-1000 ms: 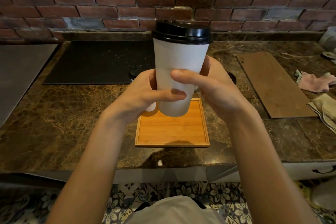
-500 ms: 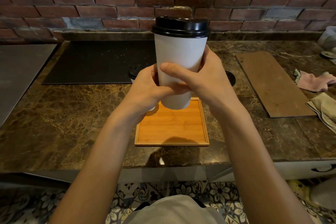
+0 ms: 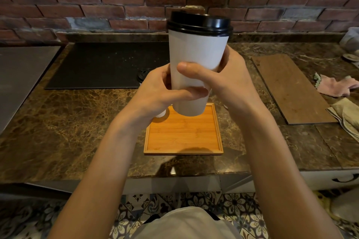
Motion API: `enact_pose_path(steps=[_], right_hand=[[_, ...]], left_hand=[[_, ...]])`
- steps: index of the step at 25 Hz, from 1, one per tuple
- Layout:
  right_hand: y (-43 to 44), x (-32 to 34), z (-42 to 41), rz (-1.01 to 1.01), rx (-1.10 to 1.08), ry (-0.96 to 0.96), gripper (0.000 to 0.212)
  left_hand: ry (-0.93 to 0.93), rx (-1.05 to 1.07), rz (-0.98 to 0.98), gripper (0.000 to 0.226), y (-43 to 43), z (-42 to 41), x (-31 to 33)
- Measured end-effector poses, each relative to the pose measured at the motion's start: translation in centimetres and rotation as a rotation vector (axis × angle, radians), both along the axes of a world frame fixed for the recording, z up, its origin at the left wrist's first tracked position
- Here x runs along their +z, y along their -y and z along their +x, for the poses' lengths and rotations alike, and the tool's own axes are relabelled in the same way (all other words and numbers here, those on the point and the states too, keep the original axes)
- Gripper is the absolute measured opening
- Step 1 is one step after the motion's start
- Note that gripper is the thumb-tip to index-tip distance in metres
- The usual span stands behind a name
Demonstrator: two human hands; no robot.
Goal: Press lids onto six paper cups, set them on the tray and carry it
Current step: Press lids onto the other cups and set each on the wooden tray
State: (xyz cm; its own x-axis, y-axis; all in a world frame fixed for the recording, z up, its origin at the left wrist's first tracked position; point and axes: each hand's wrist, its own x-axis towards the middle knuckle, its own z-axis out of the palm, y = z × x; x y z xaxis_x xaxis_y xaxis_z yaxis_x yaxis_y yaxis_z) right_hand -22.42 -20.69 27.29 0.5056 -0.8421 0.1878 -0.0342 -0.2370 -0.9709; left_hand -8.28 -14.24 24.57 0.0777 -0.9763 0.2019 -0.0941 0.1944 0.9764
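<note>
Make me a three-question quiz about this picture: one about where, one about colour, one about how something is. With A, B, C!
1. Where is the tall white paper cup?
A. lying on the floor
B. held up in the air
C. inside a drawer
2. What colour is its round plastic lid?
A. black
B. red
C. white
3. How is the lid?
A. missing
B. lying upside down
C. sitting on the cup's top
Answers: B, the left hand and right hand grip it above the brown marble counter; A, the lid is plainly black; C, it caps the cup's rim.
</note>
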Motion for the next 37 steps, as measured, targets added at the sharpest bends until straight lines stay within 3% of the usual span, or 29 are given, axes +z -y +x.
enact_pose_path(steps=[6,11,25,37], right_hand=[[0.1,-0.6,-0.6,0.044,0.129,0.030,0.066],[0.3,-0.8,-0.7,0.001,0.176,-0.059,0.069],[-0.4,-1.6,1.2,-0.114,-0.071,-0.064,0.068],[0.3,-2.9,1.3,-0.172,-0.038,0.004,0.070]], left_hand=[[-0.034,-0.160,0.042,0.042,-0.4,1.0,0.0],[-0.029,-0.128,0.032,0.046,-0.5,1.0,-0.7],[0.015,0.200,0.030,0.044,0.6,0.7,-2.4],[0.073,0.073,0.002,0.061,0.2,1.4,-2.5]])
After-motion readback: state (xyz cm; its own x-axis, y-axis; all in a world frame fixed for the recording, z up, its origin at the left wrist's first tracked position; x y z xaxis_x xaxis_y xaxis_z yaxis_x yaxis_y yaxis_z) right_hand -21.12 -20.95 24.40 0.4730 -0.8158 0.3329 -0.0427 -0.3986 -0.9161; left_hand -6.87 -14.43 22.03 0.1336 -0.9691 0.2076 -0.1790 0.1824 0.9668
